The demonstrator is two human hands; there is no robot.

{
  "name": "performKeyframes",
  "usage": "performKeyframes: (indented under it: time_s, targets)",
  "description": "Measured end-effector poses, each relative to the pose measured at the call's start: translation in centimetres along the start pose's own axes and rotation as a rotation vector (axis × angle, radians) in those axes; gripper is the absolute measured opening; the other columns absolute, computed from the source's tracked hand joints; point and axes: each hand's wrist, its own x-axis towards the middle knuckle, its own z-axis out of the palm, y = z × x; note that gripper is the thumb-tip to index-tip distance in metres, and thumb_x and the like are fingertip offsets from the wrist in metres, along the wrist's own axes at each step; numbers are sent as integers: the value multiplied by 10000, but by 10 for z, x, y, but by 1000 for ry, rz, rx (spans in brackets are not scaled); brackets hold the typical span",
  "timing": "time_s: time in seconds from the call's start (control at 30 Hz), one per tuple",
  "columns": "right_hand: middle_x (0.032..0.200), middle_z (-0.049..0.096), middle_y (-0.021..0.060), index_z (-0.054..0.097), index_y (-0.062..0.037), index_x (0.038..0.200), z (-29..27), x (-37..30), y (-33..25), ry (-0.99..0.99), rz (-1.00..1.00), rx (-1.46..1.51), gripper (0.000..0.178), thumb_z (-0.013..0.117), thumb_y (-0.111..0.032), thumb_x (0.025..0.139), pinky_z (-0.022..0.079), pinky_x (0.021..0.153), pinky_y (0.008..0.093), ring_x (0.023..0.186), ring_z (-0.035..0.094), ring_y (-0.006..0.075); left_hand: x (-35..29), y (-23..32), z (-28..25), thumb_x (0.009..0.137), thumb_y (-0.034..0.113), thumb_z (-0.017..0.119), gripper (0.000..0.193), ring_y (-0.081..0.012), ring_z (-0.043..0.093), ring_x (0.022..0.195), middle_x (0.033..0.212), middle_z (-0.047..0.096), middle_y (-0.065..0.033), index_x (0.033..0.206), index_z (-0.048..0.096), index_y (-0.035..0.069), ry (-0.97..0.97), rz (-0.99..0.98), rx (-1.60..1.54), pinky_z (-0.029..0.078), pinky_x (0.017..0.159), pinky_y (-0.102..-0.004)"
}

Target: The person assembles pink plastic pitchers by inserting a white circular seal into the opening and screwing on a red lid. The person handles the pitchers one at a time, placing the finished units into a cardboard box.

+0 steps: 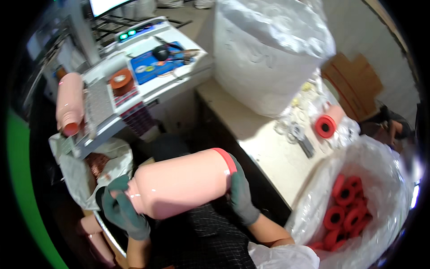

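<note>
A large glossy pink bottle (186, 184) lies sideways in front of me, held between both hands. My left hand (124, 210), in a grey-green glove, is closed round its narrow neck. At the other end, my right hand (242, 196), gloved alike, grips the base with the palm side against a red ring (226, 160). This ring fits round the bottle's bottom edge. The fingers of the right hand are partly hidden behind the bottle.
Another pink bottle (70, 101) lies on the machine at left, near a brown tape roll (121, 82). A plastic-lined container (304, 215) at right holds several red rings (334, 218). A big white bag (264, 62) stands on the bench (264, 145), with a red-ended pink bottle (332, 117) beyond.
</note>
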Motion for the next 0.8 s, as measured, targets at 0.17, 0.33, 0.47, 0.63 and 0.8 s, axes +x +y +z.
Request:
performKeyframes:
  time_s: [0.17,0.33,0.47,0.63,0.8]
  targets:
    - [1332,645,154,584,9,1360,-69,31,42,251,442,799,485,465,-394,1118,505,1056,396,1239,597,243,-38,0,31,1034,310,550,533,-316,595,1235,1329,614,-208,1401,535,-76,-29,-198,139,494,1024,-452]
    - [1173,639,124,588,-13,1207,-162,52,-7,277,134,449,382,504,-362,1077,509,993,388,1085,586,227,-10,18,23,862,129,798,652,-324,564,1275,1412,540,-192,1441,511,46,-385,295,4,474,1053,-495]
    - [1045,633,100,591,-31,1085,-170,87,-25,313,7,374,313,534,-336,1044,513,943,382,961,577,213,-23,-15,-33,910,236,787,601,-344,544,1311,1376,570,-138,1425,514,91,-287,157,158,420,1123,-471]
    - [885,626,70,595,-53,932,-166,157,-19,104,56,631,262,573,-304,1004,518,880,374,807,566,197,-42,-81,-135,872,202,798,508,-356,601,1173,1249,622,-186,1293,581,19,294,23,633,477,1030,-457]
    - [872,657,96,647,3,998,-20,130,37,-212,49,-21,262,598,-254,987,534,837,372,795,599,211,-116,-248,-312,873,144,772,455,-215,571,829,921,549,-99,1224,546,-36,867,-407,338,488,723,-305]
